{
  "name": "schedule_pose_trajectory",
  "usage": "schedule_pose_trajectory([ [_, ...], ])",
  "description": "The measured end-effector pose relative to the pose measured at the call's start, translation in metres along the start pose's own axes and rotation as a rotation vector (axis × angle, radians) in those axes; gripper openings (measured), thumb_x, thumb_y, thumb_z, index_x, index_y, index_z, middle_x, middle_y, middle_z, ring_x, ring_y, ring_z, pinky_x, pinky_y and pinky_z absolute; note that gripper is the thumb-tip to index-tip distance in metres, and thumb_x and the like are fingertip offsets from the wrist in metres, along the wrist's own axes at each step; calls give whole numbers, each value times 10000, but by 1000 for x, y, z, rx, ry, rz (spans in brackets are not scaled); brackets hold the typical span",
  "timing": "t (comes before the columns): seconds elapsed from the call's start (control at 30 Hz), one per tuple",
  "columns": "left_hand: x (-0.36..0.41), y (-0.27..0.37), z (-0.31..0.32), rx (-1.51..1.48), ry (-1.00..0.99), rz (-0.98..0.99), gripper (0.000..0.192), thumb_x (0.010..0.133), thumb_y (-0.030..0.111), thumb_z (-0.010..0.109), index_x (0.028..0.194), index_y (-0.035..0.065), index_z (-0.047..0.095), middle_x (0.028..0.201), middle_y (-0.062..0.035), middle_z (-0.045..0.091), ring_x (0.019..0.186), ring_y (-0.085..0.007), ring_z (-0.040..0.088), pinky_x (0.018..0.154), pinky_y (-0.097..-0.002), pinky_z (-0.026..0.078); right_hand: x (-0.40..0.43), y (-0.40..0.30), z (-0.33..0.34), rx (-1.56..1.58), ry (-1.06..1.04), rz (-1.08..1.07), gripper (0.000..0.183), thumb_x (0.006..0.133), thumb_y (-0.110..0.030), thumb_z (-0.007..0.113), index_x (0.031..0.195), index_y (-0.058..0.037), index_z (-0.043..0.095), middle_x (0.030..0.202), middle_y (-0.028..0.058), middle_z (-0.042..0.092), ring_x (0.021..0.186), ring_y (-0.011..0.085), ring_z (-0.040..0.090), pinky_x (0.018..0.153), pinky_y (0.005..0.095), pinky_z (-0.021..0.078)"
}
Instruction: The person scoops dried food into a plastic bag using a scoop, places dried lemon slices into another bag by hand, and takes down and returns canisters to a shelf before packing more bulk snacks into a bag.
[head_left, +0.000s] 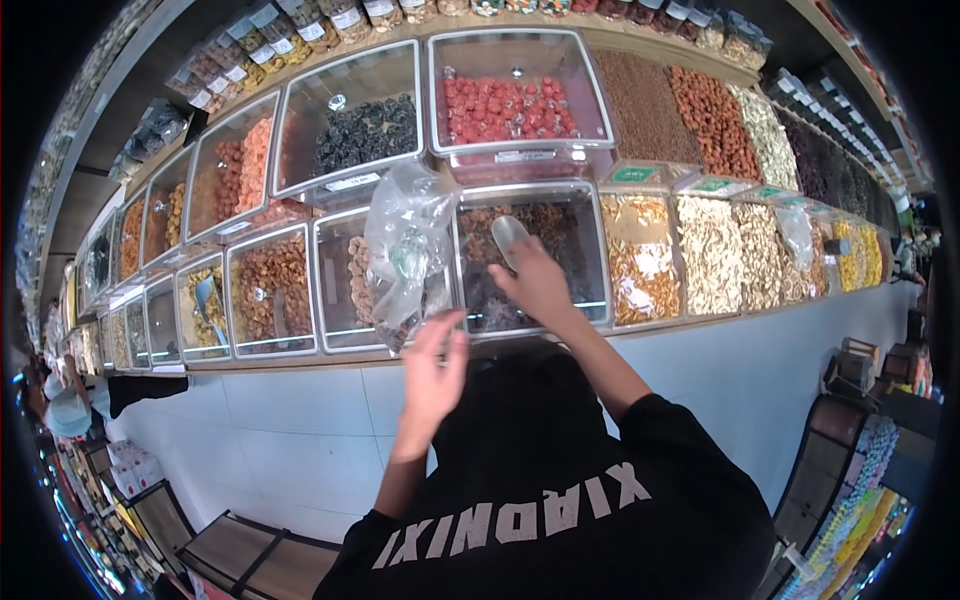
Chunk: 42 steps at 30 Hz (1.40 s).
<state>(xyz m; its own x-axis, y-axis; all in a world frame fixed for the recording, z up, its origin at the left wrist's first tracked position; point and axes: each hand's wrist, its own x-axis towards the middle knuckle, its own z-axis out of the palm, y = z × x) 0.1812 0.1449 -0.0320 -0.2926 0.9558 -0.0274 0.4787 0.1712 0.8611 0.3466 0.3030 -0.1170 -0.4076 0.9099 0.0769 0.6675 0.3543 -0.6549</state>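
Observation:
My right hand is at the lower end of a translucent scoop, its thumb standing out to the left. Hand and scoop are above a framed clear-lidded bin of dark reddish-brown dried food. My left hand has its fingers apart and shows nothing between them. Its fingertips are close to the lower end of a clear plastic bag, and whether they touch it is hard to tell. The bag rests over the neighbouring bin of pale brown pieces and carries a green printed mark.
Behind stand lidded bins of red wrapped pieces and dark pieces. Walnut-like pieces lie in a bin at left. Open compartments of dried slices run right. Packed jars line the back shelf. A person is at far left.

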Motion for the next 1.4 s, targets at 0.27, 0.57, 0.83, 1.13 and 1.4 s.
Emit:
schedule_pose_trajectory([
  [0.27,97,-35,40,766,47,42,764,941,321,665,1607,119,350,1660,-305,199,1548,-448,210,1216,-579,239,2,75,-2,-228,-215,58,343,931,-201,680,1203,-34,551,939,229,671,843,456,687,768,527,563],
  [0.57,107,-107,9,760,44,-90,694,1003,432,563,1533,3,437,1636,-327,250,1562,-448,151,1269,-544,133,30,63,-28,-348,-410,-65,346,854,-197,746,1110,-5,614,920,212,737,857,384,735,779,500,589],
  [0.83,55,-34,28,-60,-176,-19,873,952,210,721,1616,-19,202,1439,-276,462,1189,-372,630,1048,-474,491,11,-5,-97,-225,-266,-175,353,806,-193,801,1015,-49,556,855,170,675,786,413,699,683,506,566],
  [1.13,136,-15,-38,47,74,344,735,935,107,689,1569,-41,347,1620,-383,208,1475,-538,316,1165,-559,357,143,-88,-142,-256,-191,-229,392,816,-211,808,1080,-6,604,732,221,678,715,416,703,665,511,556],
  [1.4,175,-36,-122,176,207,233,589,944,104,667,1494,4,483,1627,-266,308,1517,-445,288,1217,-572,234,334,-106,-89,-469,-352,-371,378,875,-131,754,1178,68,646,913,319,714,833,389,748,777,463,616],
])
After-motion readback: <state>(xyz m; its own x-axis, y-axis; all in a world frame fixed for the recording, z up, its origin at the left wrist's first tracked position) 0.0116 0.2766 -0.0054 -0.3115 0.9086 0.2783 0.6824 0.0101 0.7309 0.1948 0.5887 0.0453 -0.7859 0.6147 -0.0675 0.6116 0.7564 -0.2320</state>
